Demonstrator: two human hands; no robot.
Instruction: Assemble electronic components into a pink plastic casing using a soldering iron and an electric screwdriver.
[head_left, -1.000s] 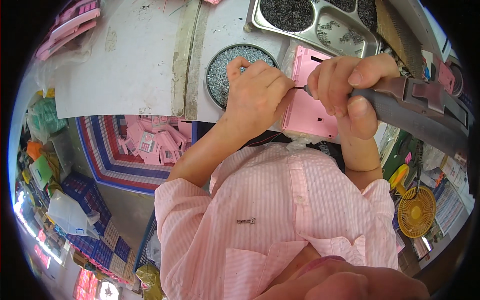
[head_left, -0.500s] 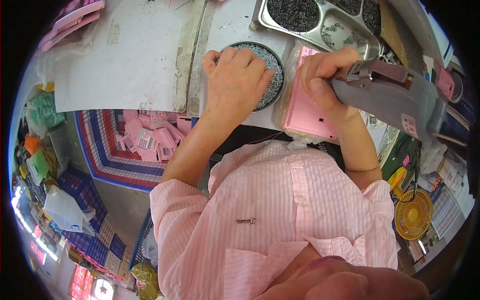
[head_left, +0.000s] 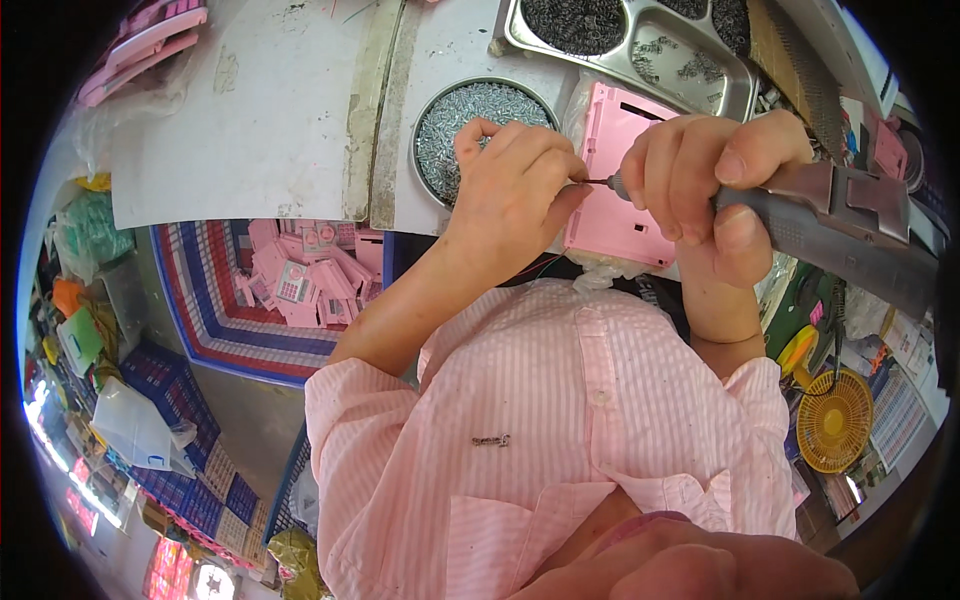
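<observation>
My right hand point(head_left: 700, 190) is wrapped round a grey electric screwdriver point(head_left: 840, 230), held nearly level with its thin bit pointing left. At the bit's tip, my left hand point(head_left: 510, 190) has thumb and forefinger pinched together; whatever is between them is too small and covered to make out. A round dish point(head_left: 415, 150) full of small silver screws point(head_left: 470, 108) lies partly under the left hand. Below the screwdriver's bit, a flat pink plastic casing point(head_left: 615, 225) with slots rests on clear plastic wrap.
Beyond the casing stands a metal compartment tray point(head_left: 634, 30) of small dark metal parts. A striped basket point(head_left: 205, 320) at the left holds pink calculator-like pieces point(head_left: 295, 280). A yellow round basket point(head_left: 835, 420) is at the right. The white worktop point(head_left: 240, 130) extends left.
My left hand has come out of the screw dish and moved right to the bit's tip. My right hand has turned the screwdriver so its bit points left, over the casing.
</observation>
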